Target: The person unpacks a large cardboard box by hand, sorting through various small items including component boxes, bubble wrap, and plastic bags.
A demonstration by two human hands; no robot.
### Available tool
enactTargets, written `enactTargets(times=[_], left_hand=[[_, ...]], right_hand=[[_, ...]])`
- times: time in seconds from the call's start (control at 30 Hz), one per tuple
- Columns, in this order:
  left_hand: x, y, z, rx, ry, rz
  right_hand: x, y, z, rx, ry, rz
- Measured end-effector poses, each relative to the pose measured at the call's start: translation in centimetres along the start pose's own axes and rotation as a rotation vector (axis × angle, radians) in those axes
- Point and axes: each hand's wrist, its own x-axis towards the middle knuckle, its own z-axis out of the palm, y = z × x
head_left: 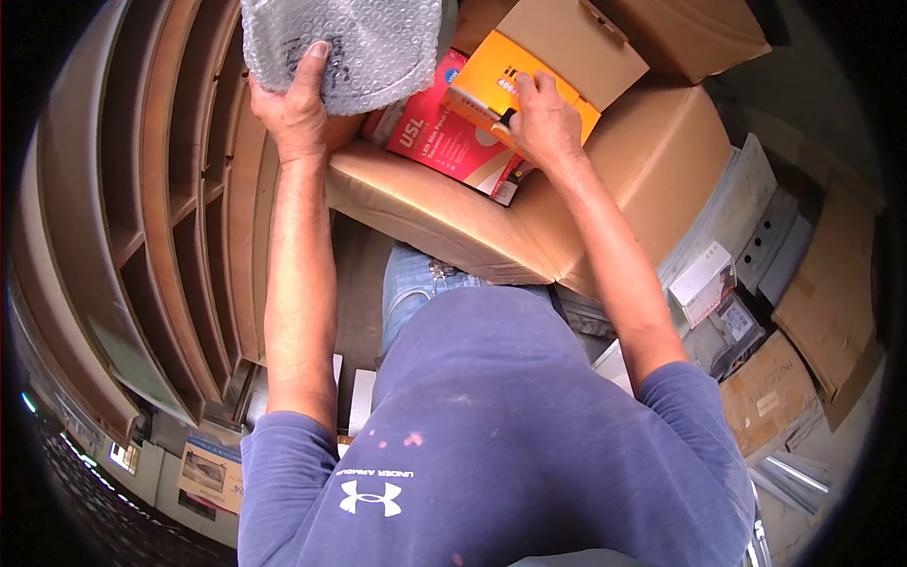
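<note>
My left hand (291, 111) is closed on a bubble-wrapped package (378, 52), thumb across its near face, at the top of the head view. Dark marks show through the clear wrap. Further right, my right hand (548, 125) grips an orange box (489, 74) with its fingers bent over the printed side. A brown cardboard flap or panel rises behind that box. Under it lies a red box (427, 142) printed "USL" and "LED Slim Panel", partly covered. Both boxes are in or over a large cardboard carton (633, 170), whose inside is mostly hidden.
Wooden shelving (175, 180) with compartments curves along the left. On the right are a small white box (701, 282), a taped brown carton (767, 392), a leaning cardboard sheet (831, 293) and metal pieces (792, 480). A printed carton (210, 474) sits at lower left.
</note>
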Motion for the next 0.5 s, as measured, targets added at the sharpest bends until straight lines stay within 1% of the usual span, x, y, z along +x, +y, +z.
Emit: enactTargets(times=[0.03, 0.07, 0.1, 0.17, 0.2, 0.27, 0.3, 0.37, 0.5], left_hand=[[0.1, -0.1, 0.0, -0.013, -0.008, 0.017], [0.1, -0.2, -0.1, -0.026, -0.017, 0.034], [0.1, -0.2, -0.1, -0.026, -0.016, 0.031], [-0.1, 0.1, -0.3, 0.035, -0.054, -0.014], [-0.3, 0.3, -0.3, 0.029, -0.056, -0.013], [-0.4, 0.7, -0.1, 0.036, -0.049, -0.066], [-0.2, 0.5, -0.1, 0.029, -0.051, -0.061], [-0.2, 0.3, -0.2, 0.013, -0.056, -0.037], [-0.4, 0.3, -0.1, 0.069, -0.026, -0.033]], right_hand=[[0.0, 0.3, 0.2, 0.027, 0.027, -0.052], [0.1, 0.3, -0.2, 0.027, 0.023, -0.052], [0.3, 0.5, -0.8, 0.046, 0.062, -0.038], [0.5, 0.5, -2.2, 0.099, 0.136, -0.013], [0.5, 0.8, -2.1, 0.094, 0.139, -0.011], [0.8, 1.6, -2.3, 0.05, 0.062, 0.104], [0.7, 1.9, -2.7, 0.045, 0.069, 0.105], [0.3, 2.4, -3.3, 0.089, -0.114, 0.233], [-1.0, 3.0, -2.7, 0.13, -0.18, 0.297]])
